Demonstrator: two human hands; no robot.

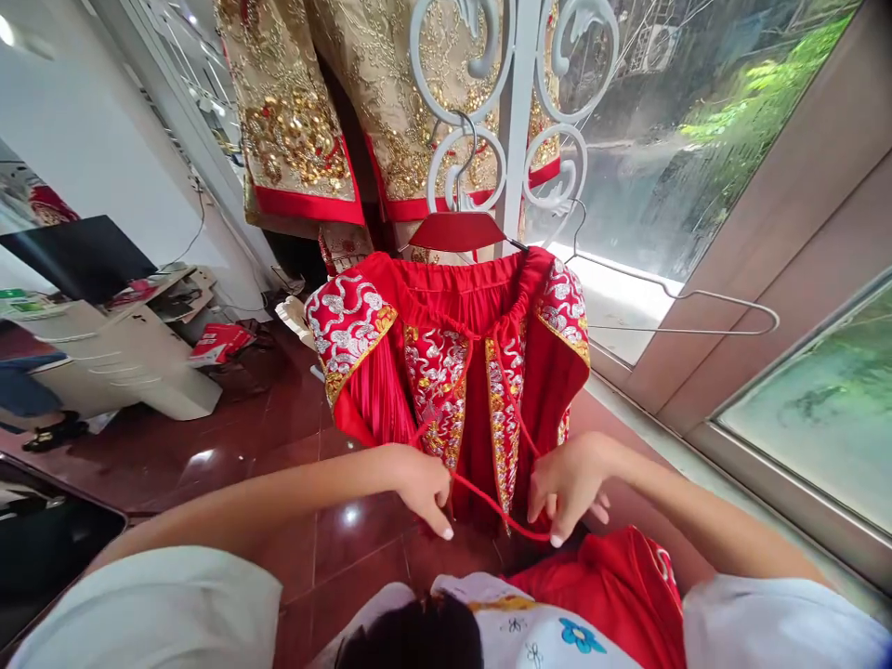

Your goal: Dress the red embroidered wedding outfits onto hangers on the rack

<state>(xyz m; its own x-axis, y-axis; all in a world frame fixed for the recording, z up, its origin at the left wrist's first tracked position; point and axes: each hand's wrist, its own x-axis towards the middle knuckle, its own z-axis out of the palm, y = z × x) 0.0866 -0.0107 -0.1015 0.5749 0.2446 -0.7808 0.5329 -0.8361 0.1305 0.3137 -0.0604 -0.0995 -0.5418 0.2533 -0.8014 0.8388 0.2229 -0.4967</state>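
A red garment (433,372) with silver and gold embroidery hangs in front of me on a red hanger (456,232). Its gathered neckline has a thin red cord (493,505), which runs down from the front opening and stretches between my hands. My left hand (424,485) is closed on the cord below the left embroidered panel, its thumb pointing down. To the right, my right hand (568,478) pinches the cord between thumb and fingers, low beside the right panel. More red fabric (599,581) lies over my lap.
The hanger hooks onto a white scrolled metal stand (514,121). Gold-beaded garments (299,121) with red hems hang behind it. A bare wire hanger (697,295) juts out at right, near the window frame (773,195). A desk (125,358) with a dark monitor (84,258) stands at left.
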